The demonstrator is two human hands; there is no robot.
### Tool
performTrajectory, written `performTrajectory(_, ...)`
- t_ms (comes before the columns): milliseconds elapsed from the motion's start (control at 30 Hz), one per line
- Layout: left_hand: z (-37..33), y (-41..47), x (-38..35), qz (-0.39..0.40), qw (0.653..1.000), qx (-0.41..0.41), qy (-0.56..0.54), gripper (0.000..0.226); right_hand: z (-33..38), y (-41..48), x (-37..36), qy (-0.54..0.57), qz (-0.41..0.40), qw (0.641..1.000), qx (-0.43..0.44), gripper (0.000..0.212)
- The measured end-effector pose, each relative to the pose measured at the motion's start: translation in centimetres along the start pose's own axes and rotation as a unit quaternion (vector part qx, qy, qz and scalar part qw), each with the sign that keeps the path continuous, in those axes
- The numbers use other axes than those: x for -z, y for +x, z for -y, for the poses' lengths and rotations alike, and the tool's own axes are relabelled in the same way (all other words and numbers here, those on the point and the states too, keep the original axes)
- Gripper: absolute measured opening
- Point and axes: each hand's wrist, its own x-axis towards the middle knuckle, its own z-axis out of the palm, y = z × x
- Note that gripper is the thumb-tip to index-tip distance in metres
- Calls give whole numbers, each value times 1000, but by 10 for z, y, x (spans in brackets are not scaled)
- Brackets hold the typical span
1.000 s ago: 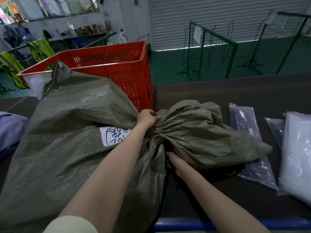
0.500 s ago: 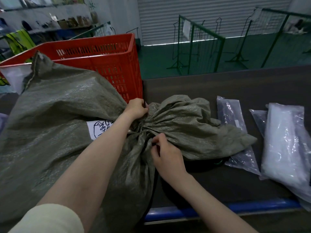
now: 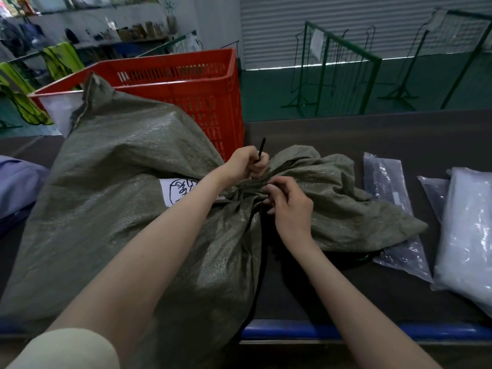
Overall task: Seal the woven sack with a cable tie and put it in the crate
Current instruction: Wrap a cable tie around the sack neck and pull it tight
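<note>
Since half a second ago a thin black cable tie [image 3: 260, 153] has appeared, its free end poking up out of the left hand [image 3: 246, 164], and the right hand [image 3: 290, 206] has slid up from the front of the gathered neck to sit on top of it. At far left a bluish-purple soft bundle [image 3: 18, 186] lies on the dark work table [image 3: 399, 134]. Next to it the big olive-green woven plastic sack [image 3: 119, 195] sprawls across the table, its sewn bottom corner leaning against the red slotted plastic crate [image 3: 186, 81] that stands behind it. A white paper label with black scribbled writing [image 3: 177, 189] is stuck on the sack, partly hidden by the left forearm. The left hand is closed in a fist on the far side of the bunched neck, fingers curled round the tie. Just right of it the right hand rests on the neck with fingers bent and the tips pinching at the gathers; whether they hold the tie's other end I cannot tell. Past the neck the loose mouth of the sack fans out flat on the table. Further right lies a clear plastic packet with dark contents [image 3: 388, 198], and at the right edge a larger whitish plastic bag [image 3: 468, 230].
</note>
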Motion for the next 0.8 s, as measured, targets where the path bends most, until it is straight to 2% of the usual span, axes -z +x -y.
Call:
performTrajectory(67, 4, -3, 0, 30, 1000, 8, 3, 18, 1, -2, -1, 13, -4, 1000, 9, 13)
performTrajectory(167, 8, -4, -1, 32, 999, 33, 18, 38, 0, -5, -3, 40, -15, 999, 17, 14)
performTrajectory(333, 11, -8, -5, 48, 991, 20, 122, 26, -1, -8, -3, 70, -43, 996, 19, 27)
performTrajectory(567, 18, -8, -1, 34, 990, -2, 136, 56, -1, -16, -4, 95, -59, 994, 7, 28)
performTrajectory(633, 17, -10, -2, 35, 991, -2, 132, 54, 0, -16, -4, 95, -61, 994, 6, 27)
performTrajectory(733, 18, -12, -3, 30, 992, 1, 124, 36, 0, -16, -3, 91, -60, 994, 7, 26)
performTrajectory(800, 18, -14, -3, 29, 991, 6, 133, 35, 1, -15, -3, 87, -63, 994, 6, 26)
